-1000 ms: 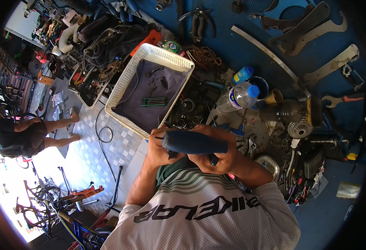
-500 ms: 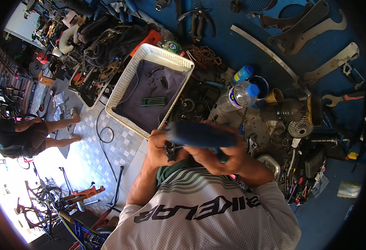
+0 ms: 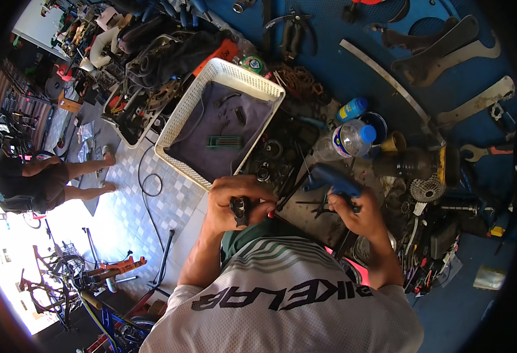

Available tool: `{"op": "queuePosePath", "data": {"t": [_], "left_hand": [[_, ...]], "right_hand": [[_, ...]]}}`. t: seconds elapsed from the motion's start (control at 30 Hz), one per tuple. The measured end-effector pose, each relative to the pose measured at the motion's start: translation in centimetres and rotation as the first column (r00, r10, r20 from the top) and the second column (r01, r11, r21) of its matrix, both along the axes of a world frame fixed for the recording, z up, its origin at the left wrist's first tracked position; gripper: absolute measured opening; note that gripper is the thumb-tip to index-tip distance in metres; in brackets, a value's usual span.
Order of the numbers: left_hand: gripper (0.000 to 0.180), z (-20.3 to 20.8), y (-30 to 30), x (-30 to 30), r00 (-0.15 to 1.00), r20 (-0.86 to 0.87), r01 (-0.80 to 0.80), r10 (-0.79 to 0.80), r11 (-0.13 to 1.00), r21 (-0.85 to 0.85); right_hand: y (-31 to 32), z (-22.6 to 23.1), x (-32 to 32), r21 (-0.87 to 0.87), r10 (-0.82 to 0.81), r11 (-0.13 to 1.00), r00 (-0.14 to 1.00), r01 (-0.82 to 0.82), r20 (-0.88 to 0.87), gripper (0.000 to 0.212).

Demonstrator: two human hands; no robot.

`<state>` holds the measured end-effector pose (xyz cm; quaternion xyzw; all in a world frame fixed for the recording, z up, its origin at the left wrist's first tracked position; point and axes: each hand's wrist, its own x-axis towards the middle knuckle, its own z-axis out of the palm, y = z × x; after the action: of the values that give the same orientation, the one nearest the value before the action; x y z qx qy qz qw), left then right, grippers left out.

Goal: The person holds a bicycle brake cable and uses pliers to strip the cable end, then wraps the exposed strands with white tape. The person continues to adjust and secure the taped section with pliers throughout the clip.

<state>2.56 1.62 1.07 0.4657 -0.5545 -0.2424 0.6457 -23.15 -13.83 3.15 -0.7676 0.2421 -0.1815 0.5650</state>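
Observation:
My left hand [image 3: 222, 200] is closed around a small black metal part [image 3: 240, 209], which looks like a bicycle component; its exact kind is unclear. To the right, over the cluttered bench, my right hand [image 3: 361, 219] grips a blue-handled tool [image 3: 342, 181] whose working end I cannot make out. The two hands are apart. Just beyond my left hand stands a cream plastic basket [image 3: 167, 123] lined with a purple cloth [image 3: 196, 156]. On the cloth lie a green ribbed piece [image 3: 223, 142] and a few small dark parts [image 3: 240, 116].
Beyond my right hand stand a clear bottle with a blue cap [image 3: 348, 142] and a small blue bottle [image 3: 352, 109]. A gear cassette [image 3: 427, 188] lies farther right. Wrenches [image 3: 485, 152] and pliers [image 3: 296, 35] hang on the blue board. A person [image 3: 26, 179] stands at far left.
My right hand has moved right, away from my left, carrying the blue-handled tool. The left hand stays near its place with the black part. The view has shifted slightly.

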Motion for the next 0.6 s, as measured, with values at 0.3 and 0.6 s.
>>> {"op": "queuePosePath", "data": {"t": [0.3, 0.6], "left_hand": [[0.017, 0.3, -0.5, -1.2, 0.993, -0.011, 0.121, -0.121, 0.993, 0.002], [0.02, 0.6, 0.3, -1.4, 1.0, -0.009, 0.0, 0.0, 1.0, -0.017]], "right_hand": [[2.5, 5.5, 6.4, 0.009, 0.076, 0.995, 0.84, -0.096, 0.538, 0.016], [3.0, 4.9, 9.4, -0.445, 0.272, 0.894, 0.854, -0.054, 0.443, 0.025]]}}
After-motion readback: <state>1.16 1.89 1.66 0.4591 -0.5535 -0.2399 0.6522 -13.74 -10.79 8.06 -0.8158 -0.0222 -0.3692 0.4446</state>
